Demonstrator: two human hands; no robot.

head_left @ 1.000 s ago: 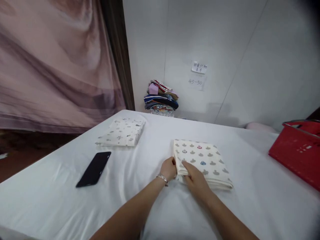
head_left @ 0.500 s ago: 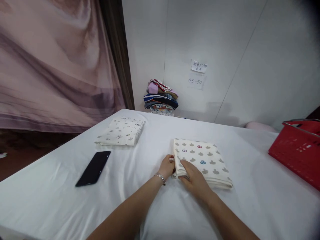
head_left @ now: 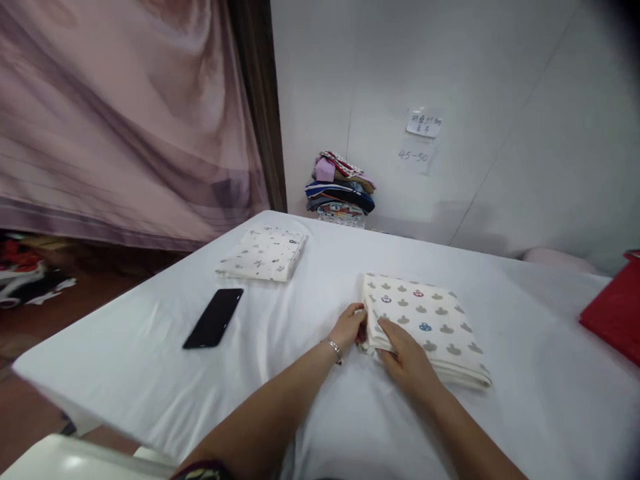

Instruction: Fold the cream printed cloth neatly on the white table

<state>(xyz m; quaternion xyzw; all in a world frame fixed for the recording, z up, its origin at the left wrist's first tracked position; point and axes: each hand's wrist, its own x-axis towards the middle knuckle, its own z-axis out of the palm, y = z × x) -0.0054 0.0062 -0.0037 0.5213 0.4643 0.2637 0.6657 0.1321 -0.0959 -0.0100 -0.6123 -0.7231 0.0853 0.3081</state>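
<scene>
A folded cream cloth (head_left: 435, 310) with grey mushroom shapes, plus a blue and a red one, lies in front of me. My left hand (head_left: 349, 327), wearing a silver bracelet (head_left: 334, 349), has its fingers curled at the cloth's left edge; part of them is hidden behind it. Near the front left corner, my right hand (head_left: 407, 357) pinches the layered edge, fingers on top and thumb lower. Farther left lies a second folded white cloth (head_left: 265, 252) with small grey and dark motifs, touched by neither hand.
A black phone (head_left: 214, 319) lies on the white-covered table (head_left: 280, 320). Behind the far edge, a pile of folded textiles (head_left: 341, 190) stands against the wall. A red basket (head_left: 615, 310) is at the right edge. A white seat (head_left: 75, 460) shows at lower left.
The view has turned left, so everything appears farther right and less of the red basket shows. Both hands stay at the mushroom cloth's left side with much the same hold.
</scene>
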